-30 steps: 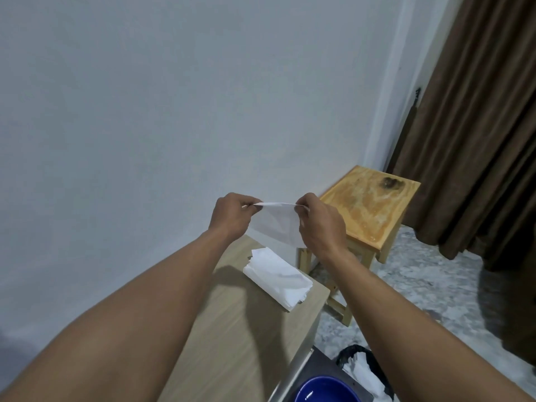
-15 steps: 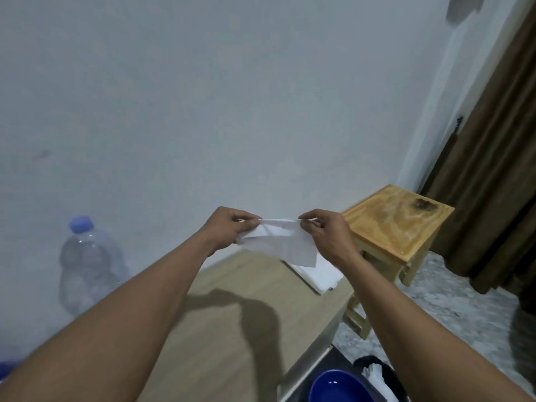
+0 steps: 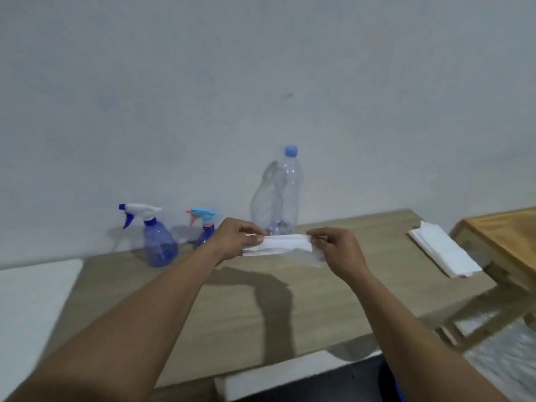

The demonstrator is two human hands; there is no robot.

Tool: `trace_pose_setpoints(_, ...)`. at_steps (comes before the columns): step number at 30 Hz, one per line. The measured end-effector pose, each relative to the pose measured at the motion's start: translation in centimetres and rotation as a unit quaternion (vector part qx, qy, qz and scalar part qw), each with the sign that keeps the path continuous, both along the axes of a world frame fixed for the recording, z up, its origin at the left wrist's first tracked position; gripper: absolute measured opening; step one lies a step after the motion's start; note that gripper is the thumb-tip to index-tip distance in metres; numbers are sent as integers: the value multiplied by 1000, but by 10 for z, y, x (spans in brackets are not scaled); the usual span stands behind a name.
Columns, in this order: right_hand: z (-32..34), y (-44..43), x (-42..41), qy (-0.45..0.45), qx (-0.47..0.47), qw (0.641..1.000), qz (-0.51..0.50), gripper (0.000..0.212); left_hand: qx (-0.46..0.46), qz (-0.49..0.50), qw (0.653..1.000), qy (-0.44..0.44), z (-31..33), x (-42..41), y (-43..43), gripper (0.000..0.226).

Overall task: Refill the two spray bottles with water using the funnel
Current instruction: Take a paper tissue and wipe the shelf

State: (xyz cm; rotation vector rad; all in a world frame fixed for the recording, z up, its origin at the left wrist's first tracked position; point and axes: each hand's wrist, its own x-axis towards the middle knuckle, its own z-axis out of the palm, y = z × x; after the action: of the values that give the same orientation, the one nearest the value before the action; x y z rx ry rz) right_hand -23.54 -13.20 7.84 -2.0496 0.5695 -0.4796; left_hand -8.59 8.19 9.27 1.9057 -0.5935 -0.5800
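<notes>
Both my hands hold a folded white tissue [image 3: 278, 245] stretched between them above the wooden table [image 3: 290, 309]. My left hand [image 3: 236, 238] pinches its left end and my right hand [image 3: 338, 250] its right end. Against the wall at the back left stands a blue spray bottle [image 3: 158, 242] with a white and blue trigger head. A smaller spray bottle [image 3: 205, 224] with a light blue and pink head stands to its right, partly behind my left hand. A clear water bottle [image 3: 285, 192] with a blue cap stands behind the tissue. No funnel is in view.
A stack of white tissues [image 3: 443, 253] lies at the table's right end. A wooden stool [image 3: 504, 242] stands beyond the right edge. A white surface [image 3: 29, 300] lies at the left. The wall runs close behind the bottles.
The view has swung left, bringing the two spray bottles and the water bottle into sight. My hands kept hold of the tissue, which is now folded into a narrower strip.
</notes>
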Motion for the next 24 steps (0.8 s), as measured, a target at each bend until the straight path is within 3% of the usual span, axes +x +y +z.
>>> trace_pose_setpoints(8, -42, 125, 58, 52, 35, 993, 97, 18, 68, 70, 995, 12, -35, 22, 143, 14)
trace_pose_setpoints(17, -99, 196, 125, 116, 36, 983, 140, 18, 110, 133, 985, 2, -98, 65, 216, 15)
trace_pose_setpoints(21, -130, 215, 154, 162, -3, 979, 121, 18, 185, 139, 972, -40, -141, 91, 235, 11)
trace_pose_setpoints(24, -145, 224, 172, 172, -88, 973, 126, 19, 233, 185, 948, -111, -166, 105, 240, 16)
